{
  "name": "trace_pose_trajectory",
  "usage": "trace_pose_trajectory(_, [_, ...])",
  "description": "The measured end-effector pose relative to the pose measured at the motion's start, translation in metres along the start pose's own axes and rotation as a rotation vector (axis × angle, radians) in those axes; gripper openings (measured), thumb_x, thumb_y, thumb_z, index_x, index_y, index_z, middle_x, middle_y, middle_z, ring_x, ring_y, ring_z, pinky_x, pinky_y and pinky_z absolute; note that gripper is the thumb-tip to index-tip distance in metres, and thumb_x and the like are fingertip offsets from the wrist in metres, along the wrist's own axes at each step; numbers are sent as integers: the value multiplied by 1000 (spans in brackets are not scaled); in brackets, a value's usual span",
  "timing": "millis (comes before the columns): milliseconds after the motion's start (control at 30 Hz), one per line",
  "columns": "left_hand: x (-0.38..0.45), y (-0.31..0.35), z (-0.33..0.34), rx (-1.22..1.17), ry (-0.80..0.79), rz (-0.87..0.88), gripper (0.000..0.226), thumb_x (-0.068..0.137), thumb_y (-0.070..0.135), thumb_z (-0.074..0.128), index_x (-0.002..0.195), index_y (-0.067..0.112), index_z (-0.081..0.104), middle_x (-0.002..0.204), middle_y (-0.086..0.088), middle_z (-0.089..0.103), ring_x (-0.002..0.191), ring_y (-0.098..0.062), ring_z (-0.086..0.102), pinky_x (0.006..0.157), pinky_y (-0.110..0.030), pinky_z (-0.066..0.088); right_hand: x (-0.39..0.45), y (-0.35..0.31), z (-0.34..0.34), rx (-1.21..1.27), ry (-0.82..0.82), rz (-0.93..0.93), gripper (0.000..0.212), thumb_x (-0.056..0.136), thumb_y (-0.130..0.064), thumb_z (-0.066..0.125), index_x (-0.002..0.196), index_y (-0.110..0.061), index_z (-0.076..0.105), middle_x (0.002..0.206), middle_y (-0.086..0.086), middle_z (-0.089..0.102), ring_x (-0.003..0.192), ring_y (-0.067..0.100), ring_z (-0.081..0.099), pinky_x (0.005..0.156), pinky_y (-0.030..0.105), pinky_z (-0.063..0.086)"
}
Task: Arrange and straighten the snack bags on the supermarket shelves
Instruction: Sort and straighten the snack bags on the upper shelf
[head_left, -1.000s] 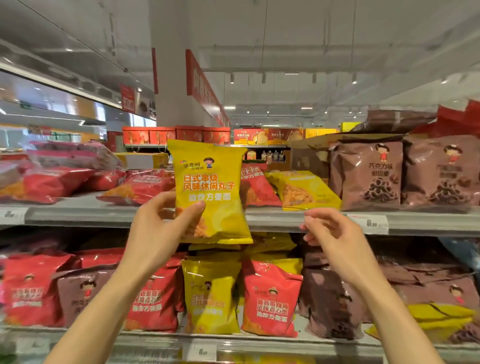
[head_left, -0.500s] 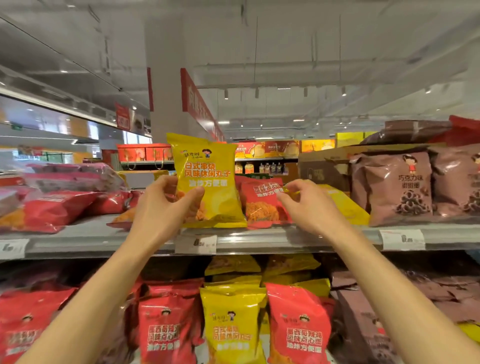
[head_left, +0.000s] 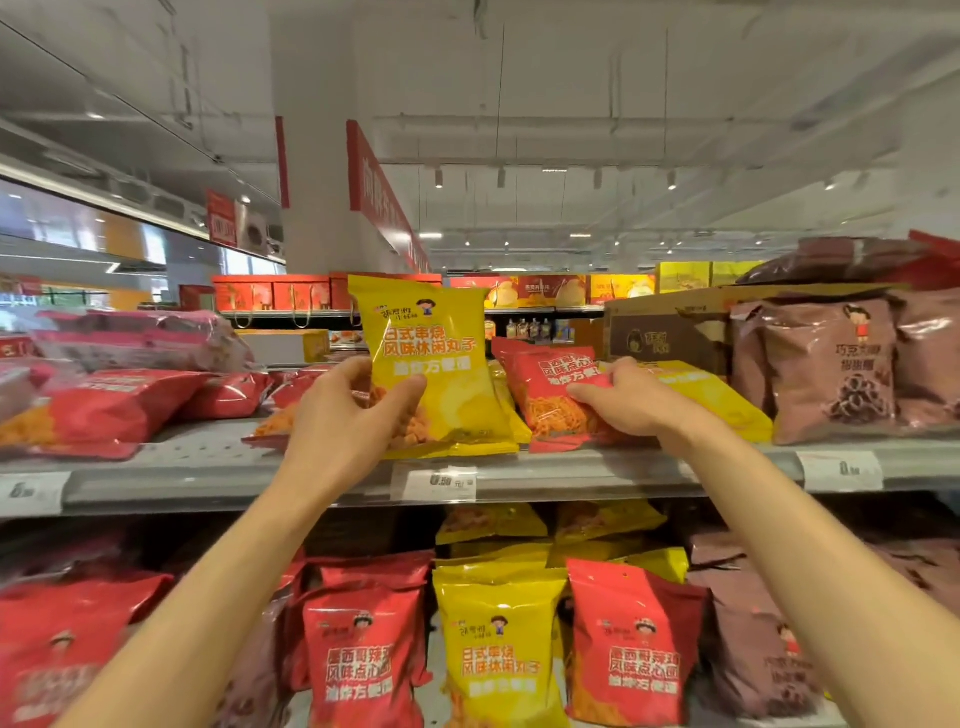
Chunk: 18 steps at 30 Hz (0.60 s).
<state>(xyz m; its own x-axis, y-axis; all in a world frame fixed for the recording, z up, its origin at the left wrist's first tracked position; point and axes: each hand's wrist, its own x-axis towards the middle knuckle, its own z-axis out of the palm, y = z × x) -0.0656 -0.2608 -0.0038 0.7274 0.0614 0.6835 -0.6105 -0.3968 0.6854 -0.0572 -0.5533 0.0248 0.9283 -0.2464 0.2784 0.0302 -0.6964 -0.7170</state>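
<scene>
Left hand (head_left: 340, 418) pinching upright yellow snack bag (head_left: 434, 364) on upper shelf (head_left: 208, 467), right hand (head_left: 631, 400) just beside, fingers curled over leaning red snack bag (head_left: 545, 387).

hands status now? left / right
Left hand: grip closed on the upright yellow snack bag.
Right hand: grip closed on the red snack bag.

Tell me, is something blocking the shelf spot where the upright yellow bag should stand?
Yes. A leaning red snack bag, gripped by the right hand, lies just right of the yellow bag that the left hand holds.
</scene>
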Motion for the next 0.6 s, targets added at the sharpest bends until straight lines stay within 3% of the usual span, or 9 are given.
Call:
trace_pose_trajectory(67, [-1, -1, -1, -34, -4, -3, 33, 91, 45, 71, 115, 22, 69, 82, 6, 76, 67, -4, 72, 65, -27, 61, 5, 4, -1, 73, -9, -24, 52, 93, -51, 65, 119, -7, 58, 99, 1, 71, 87, 14, 67, 68, 29, 47])
trace_pose_trajectory(133, [-2, -2, -2, -52, 1, -12, 32, 91, 45, 72, 114, 23, 69, 82, 6, 77, 67, -5, 73, 67, -30, 62, 1, 4, -1, 134, 8, -66, 31, 96, -42, 66, 85, -13, 60, 70, -4, 66, 61, 9, 60, 60, 26, 42])
trace_pose_trajectory(167, [-2, -2, -4, -52, 4, -14, 32, 91, 45, 72, 114, 23, 69, 83, 6, 77, 67, -4, 72, 67, -30, 62, 0, 4, -1, 159, 28, -94, 30, 95, -39, 68, 82, -14, 60, 66, -2, 65, 58, 10, 58, 61, 28, 43])
trace_pose_trajectory(300, [-1, -2, -7, -55, 7, -1, 32, 92, 42, 71, 116, 22, 70, 86, 5, 76, 69, -1, 71, 55, -16, 55, -1, 4, 1, 247, 114, -116, 33, 91, -39, 74, 104, -12, 59, 85, 4, 72, 70, 13, 67, 60, 28, 48])
trace_pose_trajectory(433, [-1, 0, -6, -59, 23, 11, 30, 92, 39, 71, 116, 20, 69, 89, 6, 75, 71, 4, 70, 52, -10, 50, -2, 2, 3, 402, 132, -139, 45, 89, -36, 77, 118, -12, 52, 104, 12, 73, 86, 29, 76, 74, 48, 64])
trace_pose_trajectory(600, [1, 4, -6, -68, 24, 12, 33, 91, 41, 72, 115, 18, 71, 88, 2, 77, 69, 0, 72, 53, -10, 51, -1, 0, -3, 469, 209, -216, 58, 85, -46, 77, 128, -17, 51, 120, 5, 70, 94, 17, 75, 86, 43, 62])
